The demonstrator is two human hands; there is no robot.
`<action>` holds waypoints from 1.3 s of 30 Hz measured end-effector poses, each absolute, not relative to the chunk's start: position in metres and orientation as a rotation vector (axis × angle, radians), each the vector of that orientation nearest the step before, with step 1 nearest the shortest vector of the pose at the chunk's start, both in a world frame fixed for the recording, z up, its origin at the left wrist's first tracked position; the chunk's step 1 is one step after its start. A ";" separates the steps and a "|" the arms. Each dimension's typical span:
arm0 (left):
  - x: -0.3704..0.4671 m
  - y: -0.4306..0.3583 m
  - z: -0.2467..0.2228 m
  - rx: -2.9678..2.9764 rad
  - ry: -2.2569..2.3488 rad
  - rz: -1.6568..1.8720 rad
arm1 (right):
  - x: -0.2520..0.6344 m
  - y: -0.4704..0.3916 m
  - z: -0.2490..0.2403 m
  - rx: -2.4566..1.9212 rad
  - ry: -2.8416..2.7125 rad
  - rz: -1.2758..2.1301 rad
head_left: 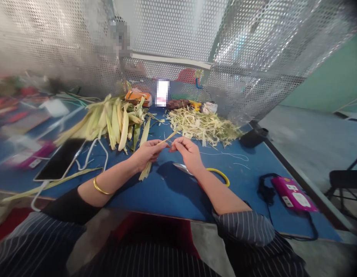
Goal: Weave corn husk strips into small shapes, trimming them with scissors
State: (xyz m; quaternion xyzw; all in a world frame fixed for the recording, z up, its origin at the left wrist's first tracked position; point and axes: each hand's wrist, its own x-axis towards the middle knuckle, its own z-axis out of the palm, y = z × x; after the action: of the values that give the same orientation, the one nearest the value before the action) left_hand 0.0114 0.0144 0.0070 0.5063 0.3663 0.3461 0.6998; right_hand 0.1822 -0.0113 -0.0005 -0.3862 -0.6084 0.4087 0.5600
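L hand has fingers clamped on a pale husk strip over the blue table, ends poking to 2 and 7 o'clock, R hand's fingertips pinched tog, can't tell on what, w/ scissors at 4 o'clock from hands, husk pile at 10, shreds at 2.

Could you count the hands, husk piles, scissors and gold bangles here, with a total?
Hands: 2 (left hand, right hand)
Husk piles: 2 (pile of long husks, pile of shreds)
Scissors: 1 pair, partly hidden by the right arm
Gold bangles: 1
Total: 6
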 end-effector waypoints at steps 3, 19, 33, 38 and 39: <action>0.012 0.017 0.010 1.183 0.850 0.888 | 0.181 -0.014 0.000 -0.955 -1.500 0.909; 0.012 0.016 0.016 1.215 1.006 0.948 | 0.189 -0.025 0.012 -1.099 -2.072 0.755; -0.008 0.029 0.020 1.149 0.982 1.081 | 0.270 -0.111 0.010 -2.043 -2.522 0.056; -0.011 0.026 0.023 1.182 0.978 1.123 | 0.262 -0.110 0.008 -1.971 -2.315 0.358; -0.011 0.025 0.024 1.195 0.991 1.135 | 0.257 -0.111 0.008 -1.878 -2.196 0.494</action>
State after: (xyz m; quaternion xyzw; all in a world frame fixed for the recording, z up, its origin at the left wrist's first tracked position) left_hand -0.0112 0.0249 0.0245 0.5095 0.4224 0.4841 0.5724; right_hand 0.2573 -0.1114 0.0082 -0.6371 -0.7450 0.1676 0.1048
